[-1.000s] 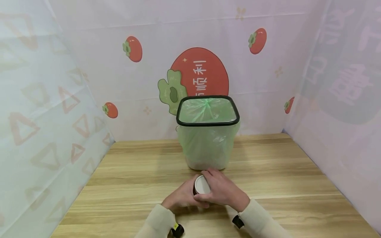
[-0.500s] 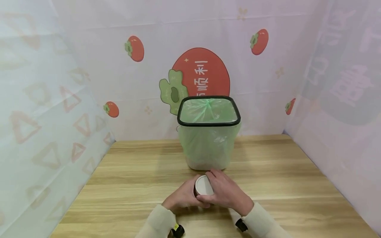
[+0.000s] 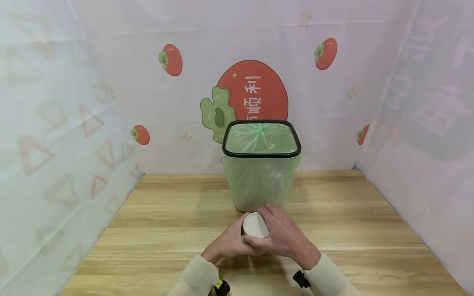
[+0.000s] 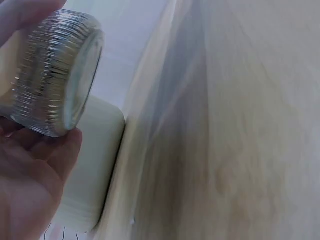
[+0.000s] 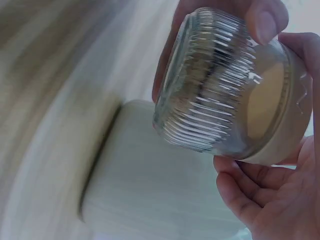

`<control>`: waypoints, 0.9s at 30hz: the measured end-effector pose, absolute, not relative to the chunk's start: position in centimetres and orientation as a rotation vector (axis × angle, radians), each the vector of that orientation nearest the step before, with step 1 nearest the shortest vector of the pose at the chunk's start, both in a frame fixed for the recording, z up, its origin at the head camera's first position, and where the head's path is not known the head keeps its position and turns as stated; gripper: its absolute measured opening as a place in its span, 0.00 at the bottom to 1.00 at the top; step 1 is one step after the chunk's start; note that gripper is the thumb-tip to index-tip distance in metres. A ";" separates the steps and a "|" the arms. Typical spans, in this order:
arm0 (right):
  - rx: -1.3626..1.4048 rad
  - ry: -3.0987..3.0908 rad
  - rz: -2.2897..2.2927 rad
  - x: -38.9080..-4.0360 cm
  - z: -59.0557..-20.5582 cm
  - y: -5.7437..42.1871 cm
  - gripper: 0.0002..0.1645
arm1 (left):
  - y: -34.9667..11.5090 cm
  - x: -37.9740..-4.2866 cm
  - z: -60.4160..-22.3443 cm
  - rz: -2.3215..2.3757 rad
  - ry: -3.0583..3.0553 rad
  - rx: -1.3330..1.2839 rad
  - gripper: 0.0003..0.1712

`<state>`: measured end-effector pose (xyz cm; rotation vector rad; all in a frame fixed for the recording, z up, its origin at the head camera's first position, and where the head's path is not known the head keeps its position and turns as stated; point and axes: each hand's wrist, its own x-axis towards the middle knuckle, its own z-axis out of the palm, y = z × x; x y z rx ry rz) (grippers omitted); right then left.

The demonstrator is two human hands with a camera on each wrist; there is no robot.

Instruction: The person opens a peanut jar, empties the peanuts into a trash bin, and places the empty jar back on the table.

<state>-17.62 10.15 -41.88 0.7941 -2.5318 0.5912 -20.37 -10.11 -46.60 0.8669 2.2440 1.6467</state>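
A ribbed clear glass jar (image 5: 205,90) with a white lid (image 3: 255,225) is between my two hands, in front of the bin. The jar is tilted and raised off the table. With fingers and thumb around the glass body, my left hand (image 3: 231,240) holds it from the left. My right hand (image 3: 286,236) grips the lid from the other side, as the right wrist view shows. What is inside the jar is hard to make out through the ribs. Part of the lid's rim is hidden by my right fingers.
Just beyond my hands stands a bin (image 3: 261,181) with a black rim and a pale green plastic liner. Both stand over a wood-grain table (image 3: 170,230). Printed cloth (image 3: 207,37) hangs behind and along both sides.
My hands and the jar have risen slightly, toward the bin. The right hand has shifted around the lid, and more of the lid's white top shows. The head view has drifted a little.
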 end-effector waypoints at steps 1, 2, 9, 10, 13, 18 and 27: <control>0.787 -2.522 0.597 -17.5 -41.6 10.1 0.39 | -10.0 -20.3 -46.5 1.670 2.232 0.871 0.47; 0.781 -2.510 0.597 -17.5 -41.4 10.1 0.39 | -10.0 -20.2 -46.3 1.693 2.221 0.880 0.47; 0.773 -2.417 0.609 -17.1 -39.7 9.9 0.37 | -9.3 -19.2 -45.2 1.791 2.254 0.837 0.49; 0.777 -2.407 0.613 -17.0 -39.5 9.8 0.37 | -9.1 -19.0 -44.9 1.800 2.271 0.828 0.50; 0.777 -2.388 0.647 -17.0 -38.7 9.8 0.36 | -8.5 -18.8 -44.2 1.830 2.325 0.811 0.52; 0.767 -2.370 0.689 -17.1 -37.7 9.9 0.34 | -7.8 -18.5 -43.2 1.909 2.325 0.812 0.52; 0.775 -2.362 0.746 -17.1 -36.8 9.9 0.38 | -7.8 -18.6 -42.4 1.966 2.406 0.877 0.48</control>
